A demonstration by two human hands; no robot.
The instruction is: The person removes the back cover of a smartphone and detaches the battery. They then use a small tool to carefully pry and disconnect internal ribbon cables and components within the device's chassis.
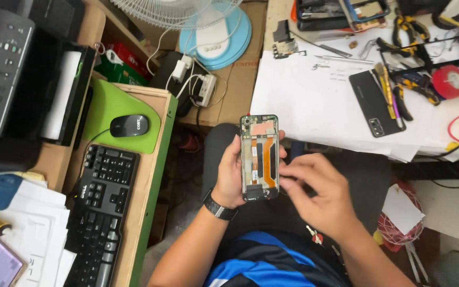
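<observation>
Hands meet over the person's lap, below the near edge of the white-covered table (314,101). The left hand (230,172) is wrapped around an opened phone (260,157), fingers curled at its left side and thumb tip showing at the upper right edge; the phone stands upright with its back off, showing a bare board, a dark battery area and an orange flex strip. A black wristwatch (219,209) sits on that wrist. The right hand (320,194) is loosely curled, its thumb and forefinger pressed together at the phone's lower right edge; whether something tiny is pinched between them cannot be told.

On the table, toward its far right part, lies a black phone back cover (373,103) with a yellow-handled tool (384,82) across it, pliers (407,29) near the far edge, and a red tape roll (451,81) by the right edge. A stack of phone parts (341,13) rests at the far edge, and small metal pieces (288,48) near the far left corner.

To the left is a wooden desk with a black keyboard (102,212), a black mouse (128,126) on a green pad (107,114), a printer (6,69) and loose papers (33,228). A white fan base (216,32) stands on cardboard at the top, beside a power strip (197,85).
</observation>
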